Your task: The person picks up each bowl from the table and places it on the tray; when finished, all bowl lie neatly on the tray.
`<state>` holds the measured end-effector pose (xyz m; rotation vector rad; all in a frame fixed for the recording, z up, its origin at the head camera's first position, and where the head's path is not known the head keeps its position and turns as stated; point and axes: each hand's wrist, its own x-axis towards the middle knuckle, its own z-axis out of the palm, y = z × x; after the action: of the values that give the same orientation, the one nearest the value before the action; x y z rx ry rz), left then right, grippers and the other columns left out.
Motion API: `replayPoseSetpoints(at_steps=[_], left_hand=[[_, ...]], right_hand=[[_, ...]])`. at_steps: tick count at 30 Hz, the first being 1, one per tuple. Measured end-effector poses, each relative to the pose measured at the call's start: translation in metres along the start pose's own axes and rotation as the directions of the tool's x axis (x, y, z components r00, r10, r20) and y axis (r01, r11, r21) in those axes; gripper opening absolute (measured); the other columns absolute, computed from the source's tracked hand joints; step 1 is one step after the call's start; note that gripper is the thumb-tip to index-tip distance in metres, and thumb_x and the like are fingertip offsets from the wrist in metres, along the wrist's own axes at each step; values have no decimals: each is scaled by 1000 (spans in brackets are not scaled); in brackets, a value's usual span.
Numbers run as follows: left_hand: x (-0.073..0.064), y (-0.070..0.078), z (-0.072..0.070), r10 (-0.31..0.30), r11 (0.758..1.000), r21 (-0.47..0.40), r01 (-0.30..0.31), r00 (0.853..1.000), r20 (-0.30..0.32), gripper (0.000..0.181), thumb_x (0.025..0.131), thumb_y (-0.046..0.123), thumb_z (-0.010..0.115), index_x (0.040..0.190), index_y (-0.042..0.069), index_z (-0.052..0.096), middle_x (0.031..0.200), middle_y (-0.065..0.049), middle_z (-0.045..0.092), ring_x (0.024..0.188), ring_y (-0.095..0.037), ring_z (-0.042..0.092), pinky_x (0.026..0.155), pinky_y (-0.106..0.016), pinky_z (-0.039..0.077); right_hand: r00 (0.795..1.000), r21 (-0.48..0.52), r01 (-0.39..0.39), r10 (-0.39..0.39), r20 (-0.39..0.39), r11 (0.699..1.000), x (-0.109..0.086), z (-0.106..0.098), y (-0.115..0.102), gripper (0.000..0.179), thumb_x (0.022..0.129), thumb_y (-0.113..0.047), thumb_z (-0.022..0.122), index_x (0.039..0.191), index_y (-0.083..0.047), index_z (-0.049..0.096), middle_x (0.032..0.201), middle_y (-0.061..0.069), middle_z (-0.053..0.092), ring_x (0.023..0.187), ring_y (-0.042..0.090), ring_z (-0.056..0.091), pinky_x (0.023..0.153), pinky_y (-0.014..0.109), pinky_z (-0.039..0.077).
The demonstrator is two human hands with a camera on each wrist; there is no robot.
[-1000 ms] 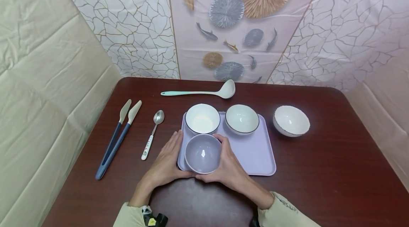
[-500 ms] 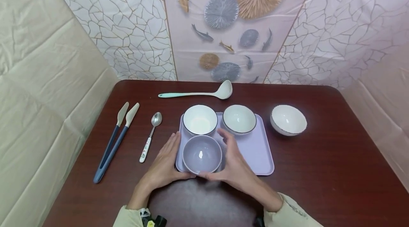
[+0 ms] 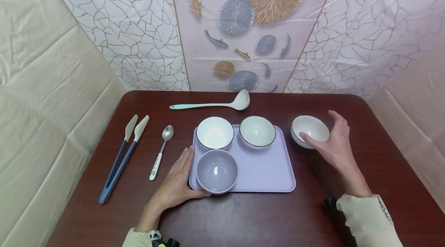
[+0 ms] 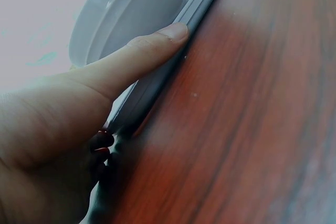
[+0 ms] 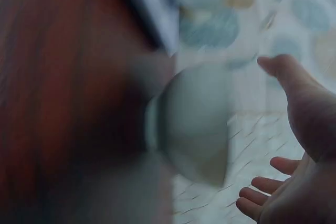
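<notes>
A lilac tray (image 3: 265,173) carries a grey-purple bowl (image 3: 217,171) at its front left and two white, dark-rimmed bowls (image 3: 214,133) along its back. My left hand (image 3: 174,185) lies at the tray's front left corner. Its fingers stretch straight along the left side. In the left wrist view, its thumb (image 4: 142,51) lies along the front edge, close beneath the grey-purple bowl. To the right of the tray, a third white bowl (image 3: 307,124) stands on the table. Over this bowl's right side my right hand (image 3: 337,146) reaches with thumb and fingers spread, holding nothing.
Tongs (image 3: 119,162) with blue handles and a steel spoon (image 3: 161,150) with a white handle lie on the left. A ladle (image 3: 222,105) lies behind the tray. The dark red table (image 3: 333,216) ends at a cloth-covered back wall.
My right hand has let go of the grey-purple bowl and moved right to the white bowl beside the tray. The left hand has stayed at the tray's left side.
</notes>
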<state>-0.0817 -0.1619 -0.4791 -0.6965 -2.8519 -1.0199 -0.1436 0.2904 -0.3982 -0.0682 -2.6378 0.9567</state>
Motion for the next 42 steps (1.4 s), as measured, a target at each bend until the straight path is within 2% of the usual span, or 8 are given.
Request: replayPoseSetpoints(at_steps=[3,9,15,20,26,31,35,42], left_hand=[[0,0,0,-7,1000,-5,7,1000,3,134,61,62,85,156,1,12,161,-17,13,148,-31,10,114,-52,18],[0,-1,1,-9,1000,-3,9,1000,0,134,62,62,85,156,1,13,161,-17,14,148,-31,10,114,-53,18],[0,0,1,-5,1000,5,5,1000,-1,134,62,61,86,156,0,14,161,-18,15,147,-32,11,114,-52,18],[1,1,1,0,1000,6,0,1000,-1,133,62,62,85,156,-1,14,161,-18,14,147,-33,11,114,-53,19],[1,1,1,-6,1000,0,6,1000,4,133,62,61,86,156,1,12,161,-17,13,148,-31,10,114,-52,18],[0,1,0,-16,1000,-1,16,1000,12,134,61,60,86,156,2,12,161,-16,12,148,-29,9,115,-51,17],[0,1,0,-10,1000,1,10,1000,5,134,62,60,86,156,1,12,161,-18,13,148,-32,10,114,-53,17],[1,1,0,-11,1000,0,11,1000,8,134,62,62,85,156,2,11,161,-16,13,148,-31,10,114,-52,18]], right_hand=[[996,-10,-63,63,67,998,4,4,20,118,73,-42,86,155,-2,11,148,31,25,128,49,30,97,68,33],[986,46,-66,58,157,997,4,13,32,124,71,-39,88,154,2,5,145,35,27,120,50,38,94,65,37],[988,75,-52,41,151,996,1,18,39,127,68,-32,91,153,4,3,144,36,25,120,50,37,95,62,34],[993,61,-71,65,100,996,1,20,42,120,67,-32,92,151,5,14,141,34,32,119,47,40,93,61,36],[989,71,-147,148,-1,987,10,10,29,119,67,-39,91,153,-3,17,147,26,31,125,43,38,97,62,36],[990,74,-141,142,-6,987,8,4,15,120,65,-38,92,153,-5,17,147,26,32,124,42,39,96,62,37],[994,109,-110,109,10,988,-9,6,1,118,64,-35,93,152,-5,19,146,25,34,122,41,42,95,59,37],[999,154,-18,10,53,988,-52,18,-28,118,59,-26,96,148,-4,23,141,23,38,118,39,46,92,54,40]])
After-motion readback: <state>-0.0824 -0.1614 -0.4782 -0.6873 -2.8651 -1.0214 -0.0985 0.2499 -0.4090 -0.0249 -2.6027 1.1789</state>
